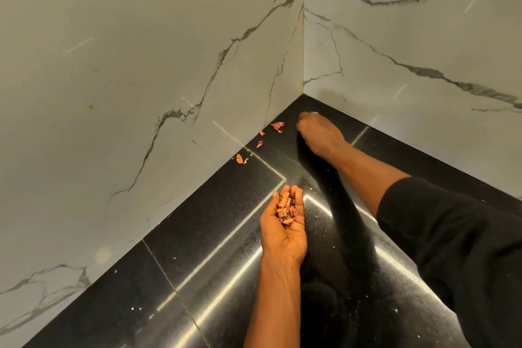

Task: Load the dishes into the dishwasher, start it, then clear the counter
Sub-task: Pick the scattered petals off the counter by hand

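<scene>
While the left hand [284,232] cups peels [286,210], scraps [277,126] hug the wall [141,65].

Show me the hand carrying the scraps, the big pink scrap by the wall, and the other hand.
left hand [282,237]: head view, bare palm near the wrist.
pink scrap [277,126]: head view, its middle.
right hand [320,134]: head view, back of the hand.

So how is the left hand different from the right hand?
The left hand lies palm up, cupping a pile of peels; the right hand is palm down with curled fingers. The left hand is nearer; the right hand reaches into the corner beside loose peels. Both are over the black counter.
</scene>
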